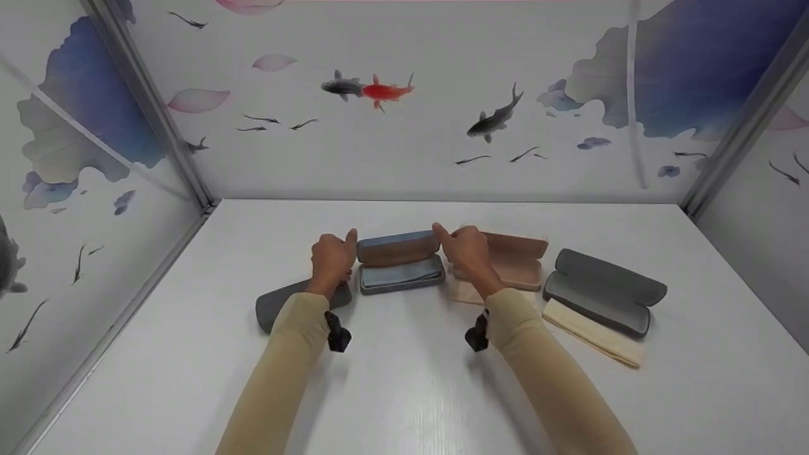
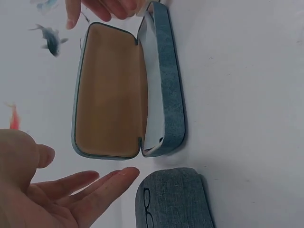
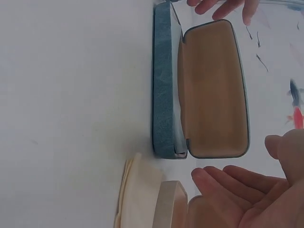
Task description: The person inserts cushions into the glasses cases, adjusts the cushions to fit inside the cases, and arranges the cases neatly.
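A blue glasses case stands open on the white table, its brown-lined lid raised at the back. Inside the base lies a folded light-blue cloth. My left hand is beside the lid's left end, thumb raised and fingers loosely extended in the left wrist view. At the lid's other end is my right hand, its fingers relaxed just off the edge in the right wrist view. Neither hand grips anything. Partly under the left forearm in the head view is a closed dark glasses case with a spectacles print.
Right of the blue case stands an open pinkish-brown glasses case, partly hidden by the right hand, with a beige cloth before it. Farther right lie an open grey case and a folded yellow cloth. Printed panels enclose the table.
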Tool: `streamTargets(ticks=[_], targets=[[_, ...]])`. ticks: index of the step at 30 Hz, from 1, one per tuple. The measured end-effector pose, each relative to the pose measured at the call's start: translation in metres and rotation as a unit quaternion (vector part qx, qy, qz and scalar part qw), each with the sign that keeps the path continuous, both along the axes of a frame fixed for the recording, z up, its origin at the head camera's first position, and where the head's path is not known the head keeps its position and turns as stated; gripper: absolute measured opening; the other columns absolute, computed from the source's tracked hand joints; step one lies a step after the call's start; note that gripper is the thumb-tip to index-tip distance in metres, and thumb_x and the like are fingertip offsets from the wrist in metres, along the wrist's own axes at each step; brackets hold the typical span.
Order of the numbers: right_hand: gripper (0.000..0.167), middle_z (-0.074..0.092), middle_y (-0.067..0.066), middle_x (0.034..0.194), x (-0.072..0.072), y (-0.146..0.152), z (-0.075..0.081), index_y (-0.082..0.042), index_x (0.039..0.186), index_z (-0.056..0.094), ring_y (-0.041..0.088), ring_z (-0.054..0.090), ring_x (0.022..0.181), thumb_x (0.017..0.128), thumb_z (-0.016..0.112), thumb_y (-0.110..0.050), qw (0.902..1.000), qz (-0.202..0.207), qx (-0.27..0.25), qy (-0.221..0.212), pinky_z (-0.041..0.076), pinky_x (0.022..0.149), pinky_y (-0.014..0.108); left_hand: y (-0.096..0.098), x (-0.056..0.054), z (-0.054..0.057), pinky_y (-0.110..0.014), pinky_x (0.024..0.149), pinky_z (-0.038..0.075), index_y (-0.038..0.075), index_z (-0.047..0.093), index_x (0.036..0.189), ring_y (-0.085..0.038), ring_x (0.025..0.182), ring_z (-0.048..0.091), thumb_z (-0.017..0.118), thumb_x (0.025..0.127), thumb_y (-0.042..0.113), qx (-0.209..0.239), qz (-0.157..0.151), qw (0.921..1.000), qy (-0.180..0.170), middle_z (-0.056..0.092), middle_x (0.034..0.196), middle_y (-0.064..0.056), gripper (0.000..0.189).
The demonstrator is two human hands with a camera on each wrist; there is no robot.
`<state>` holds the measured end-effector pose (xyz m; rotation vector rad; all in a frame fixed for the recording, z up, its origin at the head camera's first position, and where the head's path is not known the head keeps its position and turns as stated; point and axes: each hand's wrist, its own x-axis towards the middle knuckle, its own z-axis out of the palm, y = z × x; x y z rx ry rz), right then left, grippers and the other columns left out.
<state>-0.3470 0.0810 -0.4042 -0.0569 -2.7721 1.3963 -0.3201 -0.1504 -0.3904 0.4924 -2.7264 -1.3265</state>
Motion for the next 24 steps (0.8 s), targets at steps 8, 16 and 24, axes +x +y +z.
streamTargets(ticks=[8, 16, 24], targets=[[0.055, 0.068, 0.010, 0.078, -0.004, -0.008, 0.004, -0.001, 0.091, 0.070, 0.016, 0.060, 0.067, 0.100, 0.053, -0.053, 0.9996, -0.004, 0.008, -0.026, 0.046, 0.061, 0.028, 0.009, -0.002, -0.001, -0.035, 0.072, 0.057, -0.009, 0.056, 0.129, -0.033, 0.094, 0.070, 0.049, 0.103, 0.046, 0.005, -0.032, 0.9991, -0.028, 0.065, 0.119, -0.024, 0.062], [0.064, 0.069, 0.020, 0.111, -0.003, -0.014, 0.001, 0.007, 0.124, 0.061, 0.025, 0.066, 0.092, 0.100, 0.053, -0.051, 0.9986, 0.006, -0.016, -0.050, 0.055, 0.082, 0.038, 0.006, -0.001, -0.004, -0.043, 0.085, 0.059, -0.010, 0.042, 0.142, -0.036, 0.100, 0.070, 0.049, 0.103, 0.047, 0.055, -0.047, 0.9950, -0.069, 0.060, 0.126, -0.025, 0.069], [0.049, 0.050, -0.001, 0.059, -0.006, -0.012, -0.005, -0.007, 0.073, 0.058, 0.012, 0.046, 0.052, 0.101, 0.055, -0.047, 0.9985, 0.016, -0.037, -0.038, 0.040, 0.051, 0.026, 0.006, -0.003, -0.001, -0.043, 0.085, 0.059, -0.010, 0.040, 0.143, -0.034, 0.096, 0.073, 0.050, 0.103, 0.046, 0.055, -0.055, 0.9934, -0.084, 0.061, 0.125, -0.024, 0.069]])
